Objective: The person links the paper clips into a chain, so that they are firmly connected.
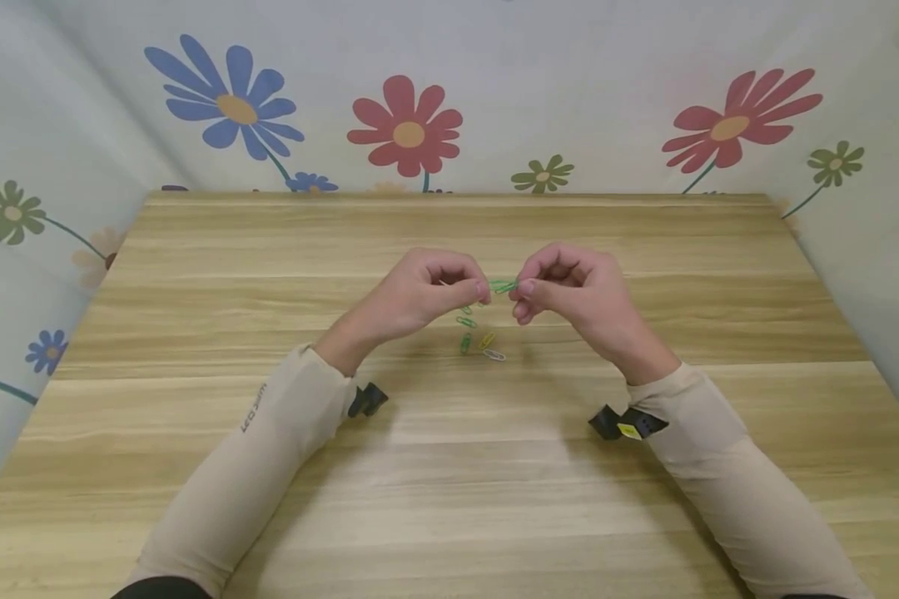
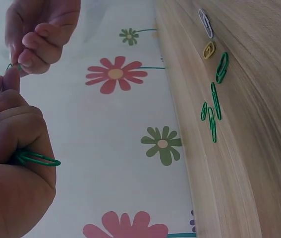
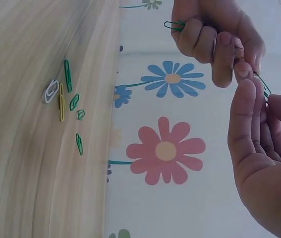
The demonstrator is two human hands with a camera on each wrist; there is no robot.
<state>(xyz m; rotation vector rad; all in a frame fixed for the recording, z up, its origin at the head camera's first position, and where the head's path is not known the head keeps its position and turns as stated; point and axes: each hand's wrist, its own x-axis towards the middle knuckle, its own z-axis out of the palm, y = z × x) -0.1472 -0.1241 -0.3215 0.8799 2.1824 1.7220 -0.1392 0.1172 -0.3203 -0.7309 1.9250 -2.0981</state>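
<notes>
Both hands are raised over the table, fingertips close together. The left hand (image 1: 433, 287) pinches one end of a green paper clip (image 1: 504, 287) between thumb and forefinger. From the other side the right hand (image 1: 580, 287) pinches it with thumb and fingertips. More green paper clips (image 2: 42, 158) stick out of the left hand's curled lower fingers, mostly hidden in the palm. I cannot tell whether the pinched wire is one clip or two joined. Below the hands lie loose green paper clips (image 3: 68, 76), a yellow paper clip (image 3: 62, 102) and a white paper clip (image 3: 51, 91).
The wooden table (image 1: 434, 516) runs back to a pale cloth (image 1: 479, 50) printed with flowers. Both forearms wear beige sleeves, with a black wrist camera (image 1: 367, 400) on the left and another black wrist camera (image 1: 607, 422) on the right.
</notes>
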